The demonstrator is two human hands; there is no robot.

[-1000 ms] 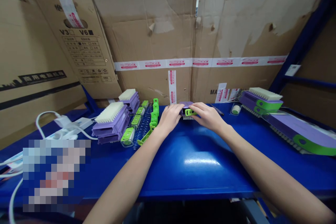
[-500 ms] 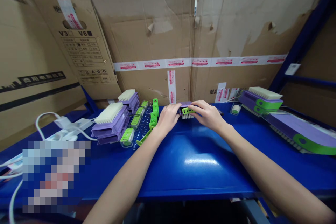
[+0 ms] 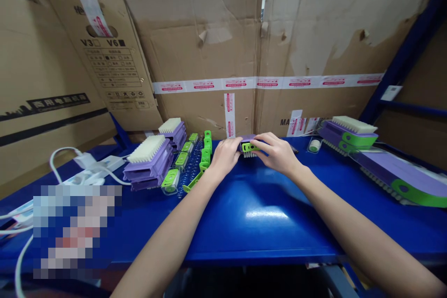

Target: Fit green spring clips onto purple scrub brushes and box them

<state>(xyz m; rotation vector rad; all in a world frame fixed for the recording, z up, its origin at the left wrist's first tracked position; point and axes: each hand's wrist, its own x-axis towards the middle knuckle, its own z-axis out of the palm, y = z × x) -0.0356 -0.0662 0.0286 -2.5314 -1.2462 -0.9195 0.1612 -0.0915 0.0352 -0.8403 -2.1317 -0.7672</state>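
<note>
At the back middle of the table, my left hand point(image 3: 225, 154) is closed around the left side of a purple brush point(image 3: 248, 138), whose white bristles point down. My right hand point(image 3: 276, 152) pinches a green slotted end piece point(image 3: 250, 147) at the brush's near end. A dark gap shows along the top of that piece. Fingers cover the right part of both. Left of my hands lie several loose green end pieces point(image 3: 206, 152), a row of blue springs point(image 3: 192, 165) and several clear-and-green small parts point(image 3: 181, 160).
Purple brush bodies point(image 3: 148, 167) are stacked on the left near a power strip point(image 3: 94, 172) with white cables. Brushes with green ends point(image 3: 352, 135) lie at the right, near a small white roll-shaped part point(image 3: 314, 145). Cardboard point(image 3: 202, 56) walls the back.
The green end piece has levelled out and sits closer against the brush's end, with less dark opening showing. Both hands keep nearly the same place; the view has shifted slightly.
</note>
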